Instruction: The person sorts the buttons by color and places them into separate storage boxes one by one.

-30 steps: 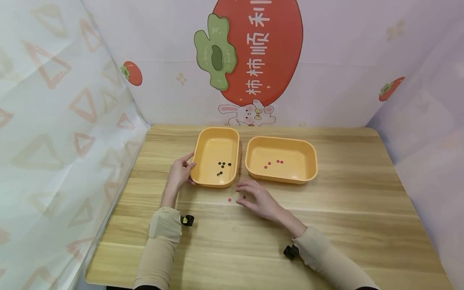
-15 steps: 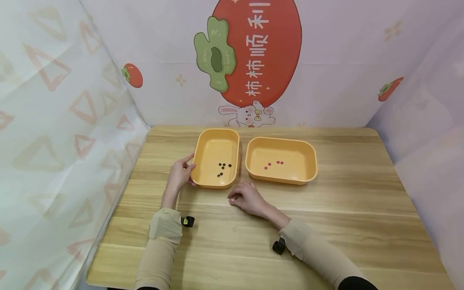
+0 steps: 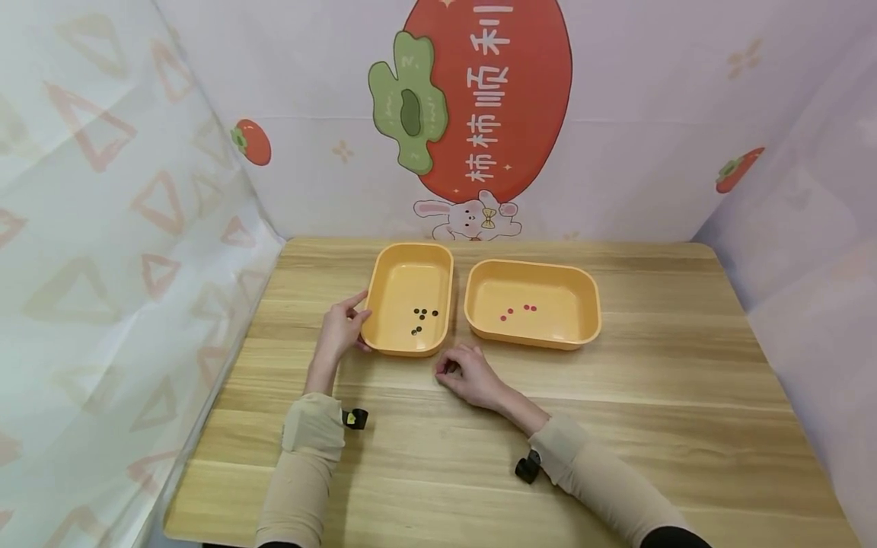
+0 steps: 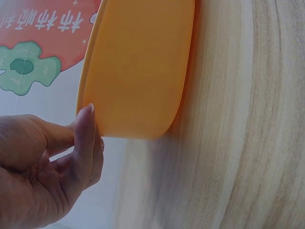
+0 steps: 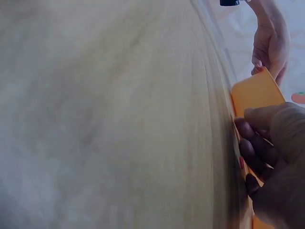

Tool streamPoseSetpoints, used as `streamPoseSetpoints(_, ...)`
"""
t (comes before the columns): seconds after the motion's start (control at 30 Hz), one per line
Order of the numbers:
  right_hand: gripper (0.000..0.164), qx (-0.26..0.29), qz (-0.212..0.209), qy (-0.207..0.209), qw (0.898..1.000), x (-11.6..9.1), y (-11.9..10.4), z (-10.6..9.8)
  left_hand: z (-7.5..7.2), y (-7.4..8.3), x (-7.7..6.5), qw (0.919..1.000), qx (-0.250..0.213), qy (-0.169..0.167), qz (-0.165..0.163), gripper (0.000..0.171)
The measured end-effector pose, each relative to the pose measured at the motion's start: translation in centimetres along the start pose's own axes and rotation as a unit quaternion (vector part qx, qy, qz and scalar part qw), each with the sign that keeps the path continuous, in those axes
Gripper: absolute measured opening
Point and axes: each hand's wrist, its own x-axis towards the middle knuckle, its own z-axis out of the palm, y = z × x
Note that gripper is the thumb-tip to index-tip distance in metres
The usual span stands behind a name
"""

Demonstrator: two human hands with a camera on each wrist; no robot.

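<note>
My left hand (image 3: 339, 331) holds the near left side of a yellow plastic tray (image 3: 400, 285), thumb at its rim; the left wrist view shows the fingers (image 4: 85, 138) against the wall. Several small black buttons (image 3: 422, 317) lie in this tray. Just in front of it, my right hand (image 3: 473, 377) has thumb and forefinger drawn together at the table, pinching a small red button that the fingers mostly hide. In the right wrist view a red button (image 5: 241, 162) shows beside the curled fingers. A second yellow tray (image 3: 562, 308), turned crosswise, contains several red buttons (image 3: 510, 310).
Both trays stand side by side toward the back of a wooden table (image 3: 658, 365). A patterned cloth wall (image 3: 308, 167) rises behind the table. Black camera mounts sit at the left wrist (image 3: 355, 418) and right wrist (image 3: 527, 466).
My right hand has moved left to the red button lying in front of the left tray, and its fingers have closed over it. The left hand and both trays stay put.
</note>
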Motion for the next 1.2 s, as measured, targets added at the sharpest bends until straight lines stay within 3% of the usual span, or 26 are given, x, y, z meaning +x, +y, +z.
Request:
streamPoseSetpoints(0.1, 0.008, 0.046, 0.004, 0.004, 0.999, -0.1, 0.2, -0.2, -0.1, -0.1, -0.1, 1.0, 0.004, 0.002, 0.003, 0.052)
streamPoseSetpoints(0.37, 0.018, 0.106, 0.031, 0.006, 0.994, -0.3, 0.5, -1.6, 0.0, -0.3, -0.2, 0.9999, 0.008, 0.007, 0.003, 0.052)
streamPoseSetpoints(0.7, 0.013, 0.114, 0.036, 0.017, 0.993, -2.0, 0.4, -4.2, -0.2, -0.2, 0.0, 1.0, 0.0, 0.002, -0.001, 0.053)
streamPoseSetpoints(1.2, 0.018, 0.15, 0.036, 0.054, 0.987, -4.4, 1.2, -9.6, -0.1, 0.0, 0.1, 0.9999, -0.002, -0.004, -0.011, 0.053)
